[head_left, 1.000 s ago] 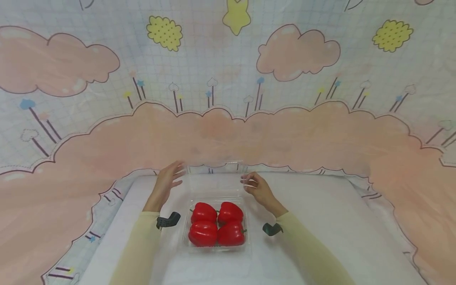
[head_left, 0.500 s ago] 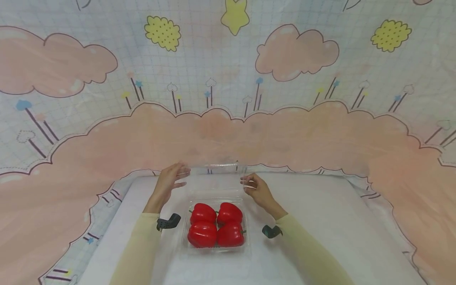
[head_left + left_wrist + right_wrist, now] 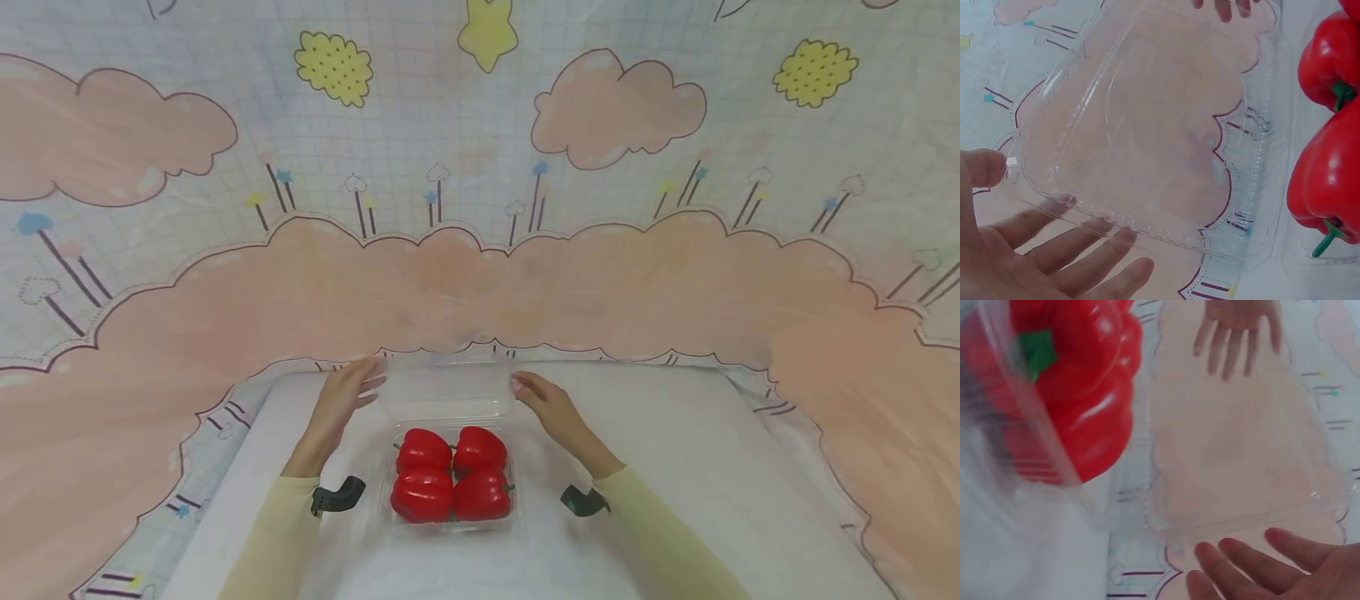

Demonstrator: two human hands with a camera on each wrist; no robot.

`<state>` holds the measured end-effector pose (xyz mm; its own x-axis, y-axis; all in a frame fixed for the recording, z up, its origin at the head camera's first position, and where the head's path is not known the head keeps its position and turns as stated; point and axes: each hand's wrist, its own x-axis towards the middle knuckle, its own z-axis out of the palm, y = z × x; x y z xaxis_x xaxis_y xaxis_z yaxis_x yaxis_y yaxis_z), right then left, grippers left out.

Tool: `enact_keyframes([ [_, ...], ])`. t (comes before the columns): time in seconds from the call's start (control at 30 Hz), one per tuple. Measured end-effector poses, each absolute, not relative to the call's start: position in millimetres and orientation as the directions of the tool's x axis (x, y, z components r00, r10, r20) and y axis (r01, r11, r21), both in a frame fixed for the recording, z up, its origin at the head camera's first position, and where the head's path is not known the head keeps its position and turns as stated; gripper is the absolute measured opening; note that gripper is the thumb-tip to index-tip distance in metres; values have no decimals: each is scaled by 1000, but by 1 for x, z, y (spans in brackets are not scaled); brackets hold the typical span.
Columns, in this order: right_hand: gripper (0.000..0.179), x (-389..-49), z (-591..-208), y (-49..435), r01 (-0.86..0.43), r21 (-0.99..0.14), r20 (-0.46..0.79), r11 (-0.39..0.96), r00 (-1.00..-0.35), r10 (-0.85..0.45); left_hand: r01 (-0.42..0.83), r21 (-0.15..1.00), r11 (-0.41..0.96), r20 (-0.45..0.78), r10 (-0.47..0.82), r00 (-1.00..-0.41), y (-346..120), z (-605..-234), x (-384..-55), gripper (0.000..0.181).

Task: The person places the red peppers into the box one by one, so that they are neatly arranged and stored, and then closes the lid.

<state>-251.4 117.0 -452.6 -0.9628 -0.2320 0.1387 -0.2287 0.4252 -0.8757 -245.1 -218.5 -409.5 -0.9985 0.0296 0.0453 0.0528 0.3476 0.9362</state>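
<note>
A clear plastic clamshell box [image 3: 519, 518] stands on the table holding several red bell peppers [image 3: 422, 494] with green stems. Its transparent lid [image 3: 447, 392] is raised behind the peppers. At the lid's left side is my left hand [image 3: 345, 402]; in the left wrist view the thumb [image 3: 988, 167] is right at a lid corner and the spread fingers [image 3: 1094, 250] overlap the edge, seen through the plastic. My right hand [image 3: 551, 412] is at the lid's right side, its fingers [image 3: 1254, 562] extended close by the edge in the right wrist view.
The white table [image 3: 675, 467] extends to both sides of the box. A cloth [image 3: 600, 283] with peach clouds, stars and stems hangs behind and around it. Each wrist carries a dark device [image 3: 339, 496] below the hand.
The lid's top edge appears slightly lower. My left hand has shifted a little left and down. My right hand's bent fingers have straightened somewhat at the lid's side. The peppers have not moved.
</note>
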Motion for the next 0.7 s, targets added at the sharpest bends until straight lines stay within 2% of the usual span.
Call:
enact_keyframes([
  [0.2, 56, -238, -442, 119, -169, -885, 59, 435, -965, -255, 39, 895, 445, 28, 30, -999, -223, -411, -232, 73],
  [0.37, 59, -231, -438, 119, -115, -875, 3, 470, -973, -233, 25, 885, 465, -2, 58, -998, -226, -414, -225, 72],
  [0.7, 60, -219, -439, 117, -97, -863, -27, 496, -971, -237, 14, 849, 528, -49, 106, -993, -227, -416, -204, 66],
])
